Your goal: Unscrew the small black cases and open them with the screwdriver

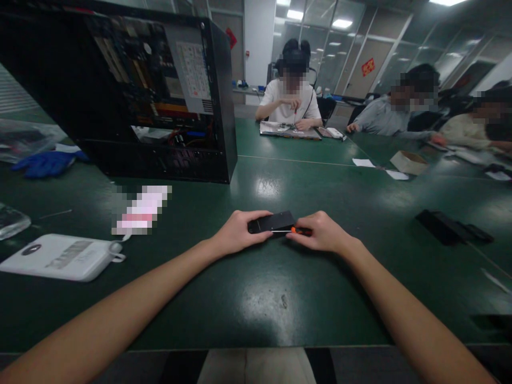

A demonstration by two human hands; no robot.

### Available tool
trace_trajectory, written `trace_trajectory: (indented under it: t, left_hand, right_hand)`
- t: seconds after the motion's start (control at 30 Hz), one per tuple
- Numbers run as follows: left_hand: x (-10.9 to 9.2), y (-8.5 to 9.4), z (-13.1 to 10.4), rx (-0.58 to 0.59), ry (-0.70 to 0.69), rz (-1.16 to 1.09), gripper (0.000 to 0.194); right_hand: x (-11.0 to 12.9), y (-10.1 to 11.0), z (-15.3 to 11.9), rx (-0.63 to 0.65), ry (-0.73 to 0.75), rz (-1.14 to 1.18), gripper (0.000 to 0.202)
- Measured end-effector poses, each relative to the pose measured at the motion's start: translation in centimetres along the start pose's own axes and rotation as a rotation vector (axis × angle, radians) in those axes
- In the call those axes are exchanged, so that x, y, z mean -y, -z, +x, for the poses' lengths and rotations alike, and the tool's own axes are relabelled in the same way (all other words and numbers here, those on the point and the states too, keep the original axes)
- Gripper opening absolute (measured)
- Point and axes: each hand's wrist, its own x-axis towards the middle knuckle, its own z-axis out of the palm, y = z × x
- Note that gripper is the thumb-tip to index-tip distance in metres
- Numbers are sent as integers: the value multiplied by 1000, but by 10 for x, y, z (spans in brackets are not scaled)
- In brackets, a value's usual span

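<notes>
A flat black rectangular part [276, 221] is held just above the green table, in front of me. My left hand [240, 230] grips its left end, thumb on the near side and fingers along the far side. In my right hand [320, 230] is a screwdriver [295, 230] with an orange and black handle. Its thin metal shaft points left and lies along the near edge of the black part. My right fingers are close to the part's right end; whether they also touch it I cannot tell.
An open black computer case [220, 106] stands at the back left. A white power bank [60, 256] and blue gloves [46, 164] lie on the left. Black pieces [452, 226] rest on the right. Across the green table [192, 309] a person [292, 101] works on a board; others sit further right.
</notes>
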Motion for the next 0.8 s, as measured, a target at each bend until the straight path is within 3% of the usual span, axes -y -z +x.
trace_trajectory:
  t: [0.27,0.43,0.53,0.67,0.8]
  left_hand:
    - [-3,2,1,-113,69,-174,54]
    - [5,4,6,-166,132,-301,49]
    - [11,7,10,-232,180,-228,51]
    - [19,13,13,-346,187,-72,34]
    - [28,19,13,-312,172,113,25]
  right_hand:
    - [4,4,1,39,-6,33,42]
    - [0,13,-2,-92,-45,29,41]
    - [-4,13,-2,-160,-112,31,41]
    - [-9,6,3,-175,-200,-16,38]
    - [-10,-3,6,-174,-275,-59,28]
